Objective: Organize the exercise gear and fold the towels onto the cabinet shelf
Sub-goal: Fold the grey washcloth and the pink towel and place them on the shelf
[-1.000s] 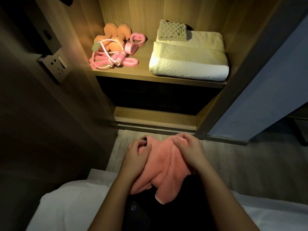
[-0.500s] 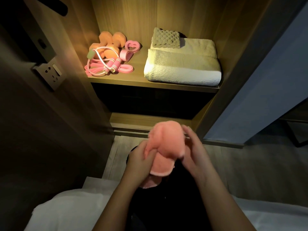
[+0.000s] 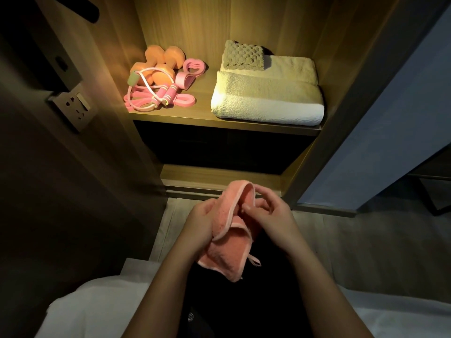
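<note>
A small pink towel (image 3: 227, 242) hangs in front of me below the cabinet. My left hand (image 3: 201, 222) grips its left side. My right hand (image 3: 267, 212) pinches its upper hemmed edge with thumb and fingers. On the lit cabinet shelf (image 3: 202, 120) lie orange dumbbells (image 3: 158, 62), a pink jump rope (image 3: 156, 96), a pink heart-shaped grip ring (image 3: 192, 67) and a pink band (image 3: 183, 102) at the left. A folded white towel (image 3: 268, 101) lies at the right, with a cream towel (image 3: 292, 68) behind it and a small textured grey cloth (image 3: 244, 56) on top.
A wall socket and switch plate (image 3: 75, 107) sits on the dark panel at the left. A blue-grey cabinet door (image 3: 380, 132) stands open at the right. A dark lower compartment (image 3: 219, 150) lies under the shelf. White bedding (image 3: 92, 306) spreads below my arms.
The pink towel has opened out from a bunched roll into a hanging fold. My right hand has shifted to pinch its upper edge while my left keeps hold.
</note>
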`<state>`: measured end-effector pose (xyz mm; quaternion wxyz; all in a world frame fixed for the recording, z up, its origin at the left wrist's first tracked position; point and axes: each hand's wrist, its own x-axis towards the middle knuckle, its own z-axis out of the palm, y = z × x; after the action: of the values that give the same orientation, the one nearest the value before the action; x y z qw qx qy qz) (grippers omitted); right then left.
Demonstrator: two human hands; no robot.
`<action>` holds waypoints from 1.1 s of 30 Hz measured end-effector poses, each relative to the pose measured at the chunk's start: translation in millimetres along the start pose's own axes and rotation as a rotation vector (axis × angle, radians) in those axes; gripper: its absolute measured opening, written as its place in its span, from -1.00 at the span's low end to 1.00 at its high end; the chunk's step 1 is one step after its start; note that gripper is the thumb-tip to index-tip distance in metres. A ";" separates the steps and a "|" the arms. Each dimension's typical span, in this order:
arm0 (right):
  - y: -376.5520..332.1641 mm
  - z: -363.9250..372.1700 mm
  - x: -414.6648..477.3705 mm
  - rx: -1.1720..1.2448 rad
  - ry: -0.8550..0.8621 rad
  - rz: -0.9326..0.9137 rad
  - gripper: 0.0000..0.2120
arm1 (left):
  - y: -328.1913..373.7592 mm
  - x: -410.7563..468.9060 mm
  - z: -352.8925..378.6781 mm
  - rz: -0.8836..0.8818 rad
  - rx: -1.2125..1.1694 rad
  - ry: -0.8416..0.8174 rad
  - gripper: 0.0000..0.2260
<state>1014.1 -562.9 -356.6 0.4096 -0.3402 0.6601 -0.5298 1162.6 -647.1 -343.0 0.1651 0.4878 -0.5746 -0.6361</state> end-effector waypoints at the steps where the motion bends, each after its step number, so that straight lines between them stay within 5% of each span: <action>1: -1.0 -2.3 -0.7 -0.110 0.008 -0.034 -0.46 | 1.8 -0.1 -1.1 -0.018 0.040 0.008 -0.80; 4: -8.1 -3.0 -1.3 -0.338 -0.056 -0.170 -0.25 | 9.2 0.9 -4.3 -0.071 0.115 -0.015 -0.69; 9: -17.5 1.7 1.5 -0.324 0.029 -0.315 -0.77 | 20.0 7.1 -7.2 -0.088 0.273 -0.157 -0.64; 14: -25.7 -8.5 20.3 -0.185 0.196 -0.271 -0.85 | 26.2 9.4 -21.4 0.157 0.278 -0.258 -0.52; 19: -51.4 -41.7 54.1 -0.229 0.373 -0.188 -0.77 | 48.7 18.9 -49.6 0.264 0.563 -0.359 -0.40; 26: -87.2 -63.3 77.5 -0.237 0.321 -0.131 -0.79 | 69.2 49.5 -69.3 0.380 0.858 -0.233 -0.93; 33: -106.6 -61.8 83.0 0.078 0.325 -0.070 -0.61 | 79.5 63.9 -65.6 0.453 0.817 -0.036 -0.89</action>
<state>924.1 -632.3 -260.9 0.2918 -0.2567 0.6843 -0.6171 1158.0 -756.3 -290.7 0.0844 0.3640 -0.8729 -0.3139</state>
